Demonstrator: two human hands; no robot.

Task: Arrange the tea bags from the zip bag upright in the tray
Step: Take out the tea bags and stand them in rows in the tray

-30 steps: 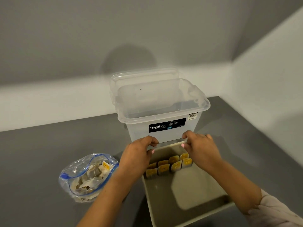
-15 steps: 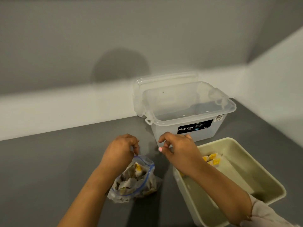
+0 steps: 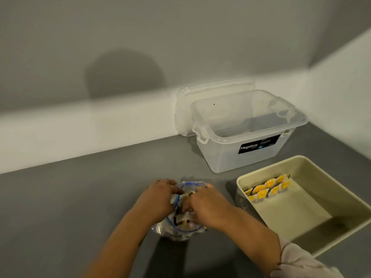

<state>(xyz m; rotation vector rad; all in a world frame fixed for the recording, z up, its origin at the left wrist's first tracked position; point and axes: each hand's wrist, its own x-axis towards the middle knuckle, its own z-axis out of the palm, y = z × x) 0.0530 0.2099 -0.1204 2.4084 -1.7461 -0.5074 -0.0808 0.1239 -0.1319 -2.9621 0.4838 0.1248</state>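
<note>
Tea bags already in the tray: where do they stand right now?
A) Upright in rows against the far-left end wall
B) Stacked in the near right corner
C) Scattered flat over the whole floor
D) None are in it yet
A: the yellow-tagged tea bags stand upright in two short rows at the far-left end of the tray, and the rest of its floor shows bare.
</note>
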